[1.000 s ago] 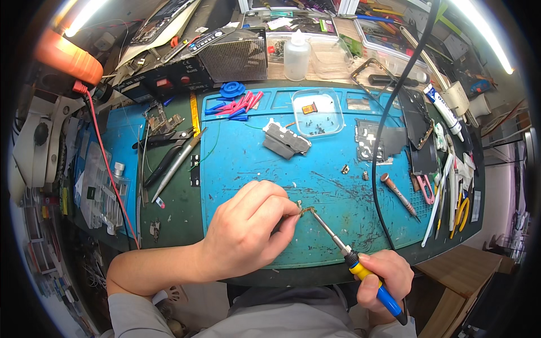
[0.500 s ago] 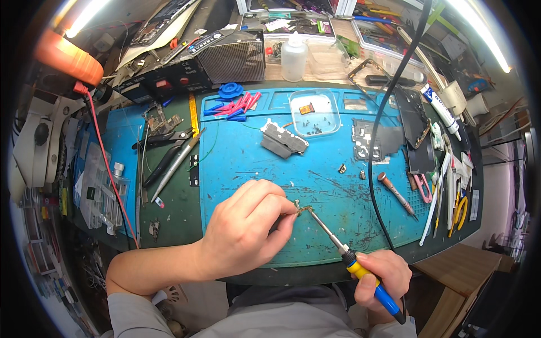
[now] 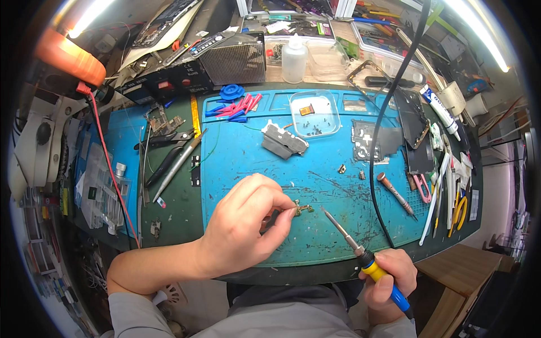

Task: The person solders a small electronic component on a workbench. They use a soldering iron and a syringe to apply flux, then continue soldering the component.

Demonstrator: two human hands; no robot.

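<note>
My left hand point(image 3: 251, 219) is closed in a pinch, thumb and forefinger at the edge of a small gold-and-green circuit board piece point(image 3: 306, 208) above the blue work mat point(image 3: 236, 158). In my right hand point(image 3: 389, 279) is a soldering iron point(image 3: 369, 267) with a blue and yellow handle, its fingers wrapped round the grip. The iron's tip points up and left, a short way right of the board piece and apart from it. Beyond my left hand lies a dark grey molded part point(image 3: 283, 142). Two tiny metal parts lie to the right, one a small connector-like piece point(image 3: 342, 168).
A clear tray point(image 3: 315, 115) with several screws stands at the back of the mat. Pliers point(image 3: 166, 163) and tweezers lie left; a small screwdriver point(image 3: 396, 195) lies right. A black cable point(image 3: 372, 163) hangs across the right side. A white squeeze bottle point(image 3: 294, 59) stands behind.
My right hand has drawn the soldering iron right and slightly down, so its tip has left the board piece. My left hand has barely shifted.
</note>
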